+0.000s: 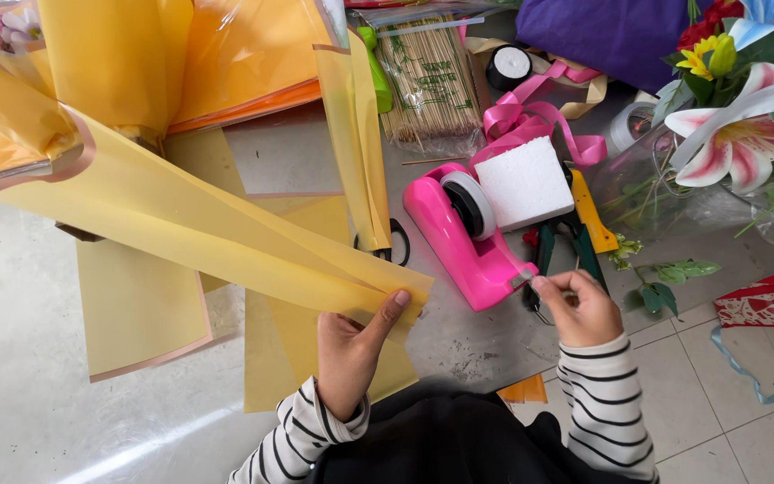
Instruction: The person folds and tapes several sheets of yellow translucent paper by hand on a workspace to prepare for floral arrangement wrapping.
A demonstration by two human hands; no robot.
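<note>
My left hand [351, 350] pinches the gathered lower end of a long folded sheet of yellow wrapping paper [199, 229], which stretches up to the left. My right hand [577, 306] sits at the cutter end of a pink tape dispenser [459, 242], fingers closed on what looks like a strip of clear tape; the tape itself is hard to see. Both sleeves are striped black and white. A white foam block [523, 184] rests on the dispenser.
Flat yellow sheets [141, 305] lie on the grey floor. Black-handled scissors [396, 242], a pack of bamboo skewers [427, 81], pink ribbon [530, 116], a tape roll [510, 64], a yellow utility knife [591, 215] and artificial flowers [736, 134] lie around.
</note>
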